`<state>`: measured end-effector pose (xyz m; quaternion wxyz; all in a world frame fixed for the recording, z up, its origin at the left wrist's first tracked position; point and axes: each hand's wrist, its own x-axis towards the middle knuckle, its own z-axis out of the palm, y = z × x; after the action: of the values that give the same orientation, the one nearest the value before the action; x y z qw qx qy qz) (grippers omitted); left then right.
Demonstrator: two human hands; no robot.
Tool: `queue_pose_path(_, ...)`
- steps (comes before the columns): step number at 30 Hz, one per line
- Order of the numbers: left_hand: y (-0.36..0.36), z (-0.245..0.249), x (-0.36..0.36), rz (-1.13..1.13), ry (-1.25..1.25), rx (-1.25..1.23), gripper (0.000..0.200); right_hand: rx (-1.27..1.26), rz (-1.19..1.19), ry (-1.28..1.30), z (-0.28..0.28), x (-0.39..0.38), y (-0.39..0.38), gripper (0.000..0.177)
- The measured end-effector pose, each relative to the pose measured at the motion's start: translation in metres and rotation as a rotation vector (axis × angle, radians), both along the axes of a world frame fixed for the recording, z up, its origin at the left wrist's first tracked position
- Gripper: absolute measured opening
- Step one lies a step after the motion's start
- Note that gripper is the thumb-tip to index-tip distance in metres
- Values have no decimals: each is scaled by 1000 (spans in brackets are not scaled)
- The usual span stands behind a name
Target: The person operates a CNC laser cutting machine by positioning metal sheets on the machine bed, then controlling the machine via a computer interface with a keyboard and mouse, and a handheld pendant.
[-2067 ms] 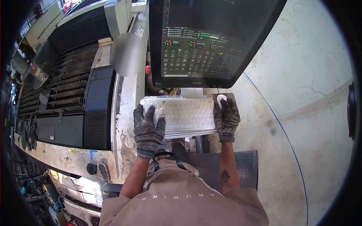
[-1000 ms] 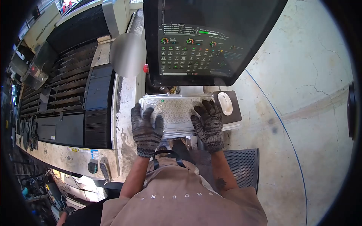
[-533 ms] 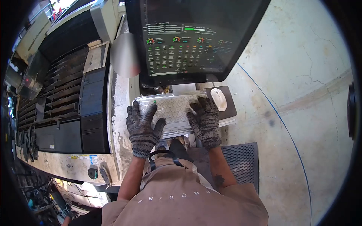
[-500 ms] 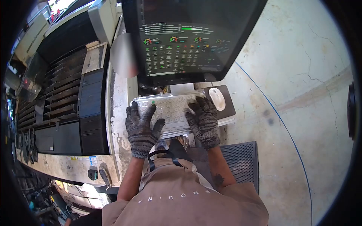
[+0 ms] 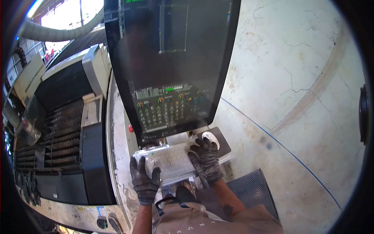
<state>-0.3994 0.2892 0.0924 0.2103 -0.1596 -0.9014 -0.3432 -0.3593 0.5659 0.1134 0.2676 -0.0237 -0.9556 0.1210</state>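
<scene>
We see the flat, pale rectangular keyboard with round keys (image 5: 171, 159) lying at a slant on a narrow white shelf (image 5: 225, 159), in the near middle of the scene. The left hand (image 5: 146, 181), in a dark grey knitted glove, lies over its left end with the fingers spread apart and gripping nothing. The right hand (image 5: 205, 160), gloved alike, lies over its right end, fingers loosely spread and slightly bent. We cannot tell whether either hand is pressing a key.

Just right of the keyboard we find an oval white mouse (image 5: 211, 139) on a dark rectangular mouse pad (image 5: 224, 144). The right fingertips overlap the mouse's near side in our view, but we cannot tell whether they touch it. On the far side stands a large black-framed monitor (image 5: 171, 70), showing a thin rectangular outline, a green bar and rows of small icons.

To the left we see a big machine with dark slats (image 5: 58, 132); to the right, a thin blue hose (image 5: 280, 144) crosses the cracked pale floor (image 5: 269, 74). Near right, we notice a perforated dark grey panel (image 5: 251, 191).
</scene>
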Motion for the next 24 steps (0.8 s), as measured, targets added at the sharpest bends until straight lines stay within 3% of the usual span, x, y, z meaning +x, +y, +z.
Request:
queue_pose_path(2, 1, -6, -2, 16, -2, 178, 69, -39, -125, 100, -4, -12, 25, 41)
queue_pose_path(4, -1, -10, -3, 24, 1, 144, 68, -23, -232, -9, -1, -18, 46, 41)
queue_pose_path(8, 3, -7, -4, 56, 25, 93, 62, -168, -141, -158, -15, -19, 75, 41)
queue_pose_path(11, 4, -8, -3, 61, 11, 135, 57, 46, -187, -76, -21, -14, 75, 47)
queue_pose_path(24, 5, -13, -1, 68, 2, 163, 55, 62, -277, -8, -16, -11, 68, 45)
